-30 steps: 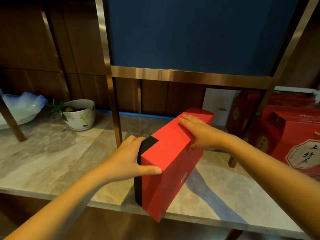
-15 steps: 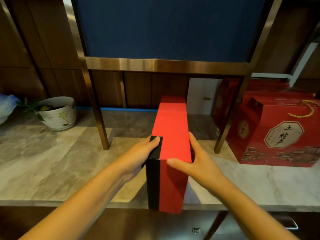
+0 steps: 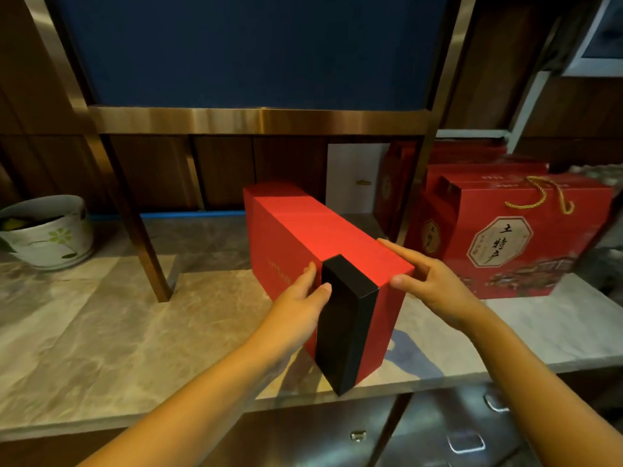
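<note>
A tall red box (image 3: 323,230) with a black near end stands upright on the marble shelf (image 3: 101,332), its near end at the shelf's front edge. My left hand (image 3: 300,308) lies flat against the box's left side, thumb on the black end. My right hand (image 3: 435,281) touches the near right top corner, fingers straight along the top edge and thumb on the right face. The box's far end reaches under the brass frame (image 3: 259,119).
Red gift boxes (image 3: 526,237) with a gold rope handle stand at the right. A white flowered pot (image 3: 50,230) sits at the left. Brass frame legs (image 3: 141,230) rise from the shelf. Metal drawers (image 3: 465,433) lie below the front edge.
The box has turned so its far end points left and its black end faces me. My right hand slid from the near side to the top right corner. The view shifted right.
</note>
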A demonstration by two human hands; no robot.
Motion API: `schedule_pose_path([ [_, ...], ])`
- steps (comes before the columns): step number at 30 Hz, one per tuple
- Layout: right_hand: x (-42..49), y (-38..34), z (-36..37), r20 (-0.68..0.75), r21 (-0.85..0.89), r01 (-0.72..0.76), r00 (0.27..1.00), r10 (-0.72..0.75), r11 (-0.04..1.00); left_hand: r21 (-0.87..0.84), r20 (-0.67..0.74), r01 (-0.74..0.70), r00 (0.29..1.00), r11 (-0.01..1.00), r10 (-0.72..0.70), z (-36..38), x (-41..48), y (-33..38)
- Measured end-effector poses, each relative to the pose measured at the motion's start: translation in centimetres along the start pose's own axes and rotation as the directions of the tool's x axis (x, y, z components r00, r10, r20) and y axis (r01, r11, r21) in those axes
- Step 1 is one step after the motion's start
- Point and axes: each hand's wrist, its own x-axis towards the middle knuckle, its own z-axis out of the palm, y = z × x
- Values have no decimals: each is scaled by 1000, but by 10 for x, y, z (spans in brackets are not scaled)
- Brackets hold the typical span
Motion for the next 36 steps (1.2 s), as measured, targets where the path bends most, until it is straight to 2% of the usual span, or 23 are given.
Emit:
schedule_pose_path([
  [2,-7,8,14,-177,-71,22,984,-34,997,-39,-28,-14,1000,999,13,6,1,0],
  [4,-19,15,40,-380,-56,45,923,-63,997,-56,-68,-32,997,998,28,11,3,-1],
  [5,-26,19,53,-427,-53,51,902,-69,997,-57,-89,-37,996,998,32,13,4,-3],
  [10,-26,42,91,-467,-269,-45,880,-89,962,-38,-140,-30,990,999,24,21,9,-9],
  [14,-8,49,87,-596,-139,-30,801,-59,990,-4,-100,-37,994,999,36,18,16,-11],
  [19,1,43,75,-648,-4,45,761,-37,999,90,-282,-40,957,995,64,-37,46,-17],
  [21,8,38,66,-683,126,81,730,27,989,89,-338,-31,939,996,60,-65,59,-20],
  [23,13,35,52,-677,287,153,731,87,945,103,-372,-2,927,995,41,-91,71,-22],
  [26,13,34,40,-573,515,196,803,165,834,136,-401,46,916,990,13,-126,86,-28],
  [28,12,34,35,-493,598,182,851,180,781,127,-348,68,937,990,-20,-144,89,-29],
  [32,26,38,21,-351,683,137,923,157,718,-50,-139,135,980,990,-141,-173,87,-24],
  [36,53,41,4,-294,635,106,949,112,765,-192,-145,96,982,977,-125,-183,88,-31],
])
